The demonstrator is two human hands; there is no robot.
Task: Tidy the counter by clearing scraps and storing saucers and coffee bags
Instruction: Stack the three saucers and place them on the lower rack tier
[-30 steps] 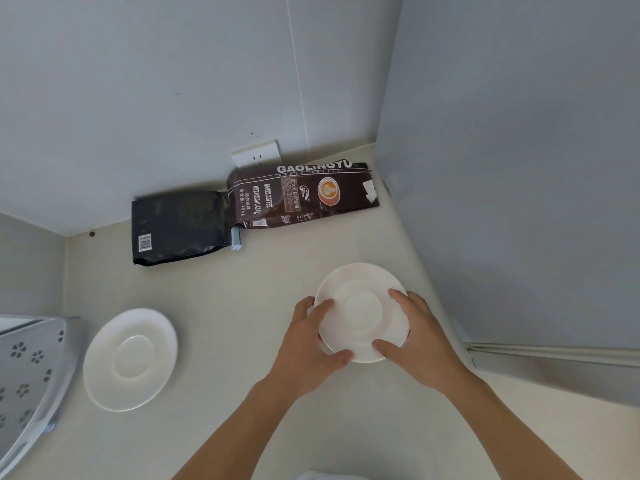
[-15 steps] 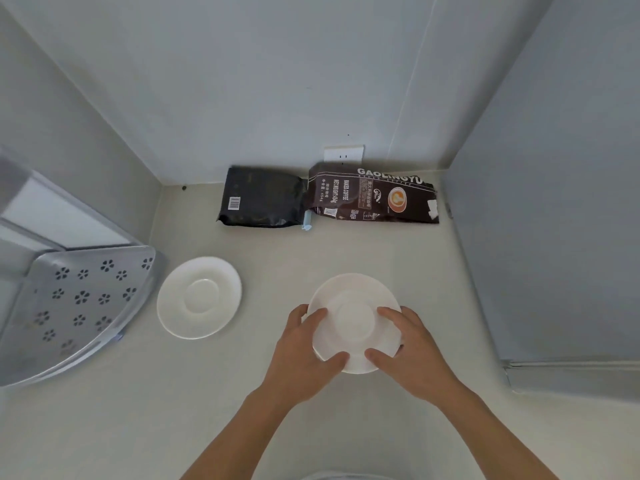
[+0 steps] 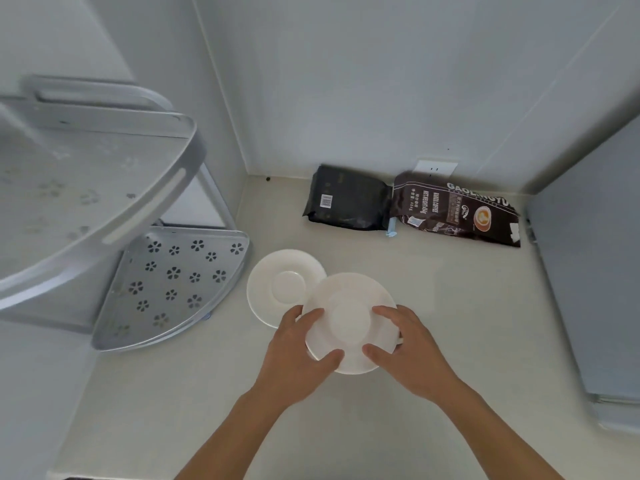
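Note:
Both hands hold one white saucer (image 3: 349,320) above the pale counter (image 3: 433,306). My left hand (image 3: 298,355) grips its left rim and my right hand (image 3: 408,351) grips its right rim. The held saucer overlaps the right edge of a second white saucer (image 3: 280,282) that lies flat on the counter. At the back by the wall lie a black coffee bag (image 3: 346,199) and, to its right, a brown printed coffee bag (image 3: 457,213), both on their sides.
A grey two-tier corner rack stands at the left, its perforated lower shelf (image 3: 166,285) beside the lying saucer and its upper shelf (image 3: 79,188) overhanging. A grey appliance side (image 3: 588,271) walls off the right. A wall socket (image 3: 436,168) sits behind the bags.
The held saucer has travelled left with both hands and now overlaps the other saucer. The view has swung left, bringing the corner rack fully in.

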